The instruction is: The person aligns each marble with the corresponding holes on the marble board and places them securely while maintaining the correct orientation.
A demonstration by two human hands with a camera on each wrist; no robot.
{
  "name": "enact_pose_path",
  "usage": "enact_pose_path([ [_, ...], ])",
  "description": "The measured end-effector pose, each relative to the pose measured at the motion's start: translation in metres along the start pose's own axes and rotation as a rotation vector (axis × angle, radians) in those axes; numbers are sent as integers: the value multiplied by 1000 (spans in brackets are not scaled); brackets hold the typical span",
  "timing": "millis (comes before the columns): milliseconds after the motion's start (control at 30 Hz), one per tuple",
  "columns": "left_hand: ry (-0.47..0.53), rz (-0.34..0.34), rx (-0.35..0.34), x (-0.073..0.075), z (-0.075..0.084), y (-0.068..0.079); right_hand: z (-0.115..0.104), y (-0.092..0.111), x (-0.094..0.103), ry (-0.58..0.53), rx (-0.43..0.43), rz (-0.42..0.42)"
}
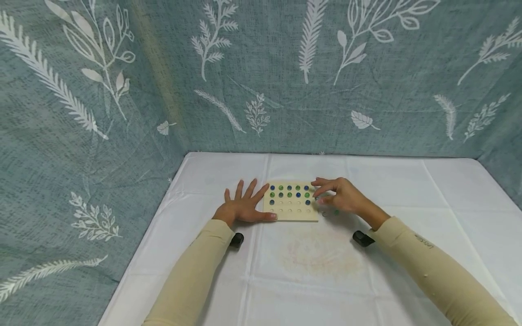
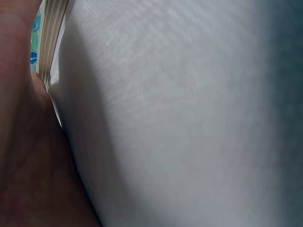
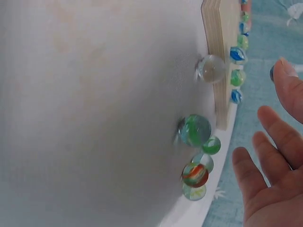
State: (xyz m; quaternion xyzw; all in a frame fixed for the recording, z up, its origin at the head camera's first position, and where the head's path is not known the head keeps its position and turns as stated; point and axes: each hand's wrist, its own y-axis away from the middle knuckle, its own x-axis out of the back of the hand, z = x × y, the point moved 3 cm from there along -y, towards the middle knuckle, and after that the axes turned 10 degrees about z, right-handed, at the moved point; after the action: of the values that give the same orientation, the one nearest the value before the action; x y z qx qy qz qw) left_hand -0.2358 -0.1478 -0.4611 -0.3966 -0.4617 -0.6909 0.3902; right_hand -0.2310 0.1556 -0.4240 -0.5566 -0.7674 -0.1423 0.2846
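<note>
A pale wooden board (image 1: 290, 218) with rows of round holes lies on the table. Blue and green marbles alternate along its two far rows, and the third row has a blue marble (image 1: 272, 202) at its left end and another at its right end. My left hand (image 1: 240, 210) lies with fingers spread, its thumb along the board's near left corner and its index fingertip at the far left corner. Over the board's right edge, my right hand (image 1: 340, 194) pinches a dark marble (image 3: 272, 73) between thumb and finger, mostly hidden by the thumb.
Loose marbles lie right of the board: a clear one (image 3: 211, 68), a green-swirled one (image 3: 195, 130), an orange-streaked one (image 3: 195, 175) and others. A white cloth (image 1: 314, 290) covers the table. Blue-green leaf-patterned curtains (image 1: 285, 113) stand behind and at the sides.
</note>
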Motion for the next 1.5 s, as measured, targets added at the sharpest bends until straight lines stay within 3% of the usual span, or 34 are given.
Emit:
enact_pose_path([
  [800, -11, -11, 6, -2, -3, -6, -12, -2, -13, -3, 78, -6],
  [1133, 21, 4, -10, 8, 4, 7, -16, -4, -22, 5, 103, -18],
  [1500, -11, 2, -11, 13, 8, 12, -27, -7, -34, 30, 116, -30],
])
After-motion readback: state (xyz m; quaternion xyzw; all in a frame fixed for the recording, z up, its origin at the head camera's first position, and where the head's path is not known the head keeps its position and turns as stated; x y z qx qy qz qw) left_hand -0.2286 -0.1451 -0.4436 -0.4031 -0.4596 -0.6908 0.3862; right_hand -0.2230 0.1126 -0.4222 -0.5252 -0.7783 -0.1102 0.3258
